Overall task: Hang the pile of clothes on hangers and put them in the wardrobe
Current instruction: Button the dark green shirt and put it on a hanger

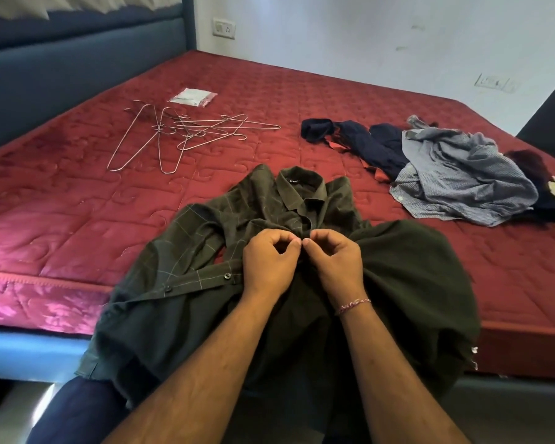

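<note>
A wide bed with a quilted red mattress (302,100) is filling the room, resting on a blue-grey frame (23,354). A dark blue padded headboard (61,68) is standing at left. White socket plates (224,28) are sitting on the scuffed white wall (382,36) behind.

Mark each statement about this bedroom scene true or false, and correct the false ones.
1. Both hands pinch the front of the green shirt. True: the left hand and right hand meet at its placket.
2. The wire hangers hang in a wardrobe. False: they lie loose on the red mattress.
3. A pile of clothes lies to the right of the shirt. True.
4. The shirt is already on a hanger. False: it lies spread on the mattress edge, no hanger in it.
5. A thread bracelet is on the left wrist. False: the right.
</note>
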Tool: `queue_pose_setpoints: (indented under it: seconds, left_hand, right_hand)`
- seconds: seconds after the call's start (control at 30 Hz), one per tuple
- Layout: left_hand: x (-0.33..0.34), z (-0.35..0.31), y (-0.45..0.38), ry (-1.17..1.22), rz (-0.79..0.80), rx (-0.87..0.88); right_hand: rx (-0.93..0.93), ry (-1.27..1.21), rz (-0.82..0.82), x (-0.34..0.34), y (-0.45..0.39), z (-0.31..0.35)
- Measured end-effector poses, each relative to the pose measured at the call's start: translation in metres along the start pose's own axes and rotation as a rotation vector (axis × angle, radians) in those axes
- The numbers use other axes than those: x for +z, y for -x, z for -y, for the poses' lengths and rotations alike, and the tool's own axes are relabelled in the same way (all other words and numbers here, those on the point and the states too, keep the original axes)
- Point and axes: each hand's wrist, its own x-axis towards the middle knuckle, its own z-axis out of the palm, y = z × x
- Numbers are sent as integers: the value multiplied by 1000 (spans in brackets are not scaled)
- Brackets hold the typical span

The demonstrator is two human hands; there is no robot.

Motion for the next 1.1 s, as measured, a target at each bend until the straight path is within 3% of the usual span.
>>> queue_pose_setpoints:
  seconds: [0.13, 0.33, 0.67, 0.87, 1.1]
  left_hand:
    - [3, 1, -2, -12, -50, -64]
    - [2, 2, 1, 1, 11, -12]
    - [2, 2, 3, 3, -32, -26]
    - [3, -1, 0, 6, -180, -84]
    - [2, 0, 9, -11, -78, 47]
  right_hand:
    - [-17, 18, -1, 2, 1, -4]
    - [-12, -7, -19, 2, 0, -5]
    - [-39, 24, -19, 2, 2, -6]
    - [-17, -42, -108, 0, 1, -9]
    - [-75, 97, -39, 4, 3, -9]
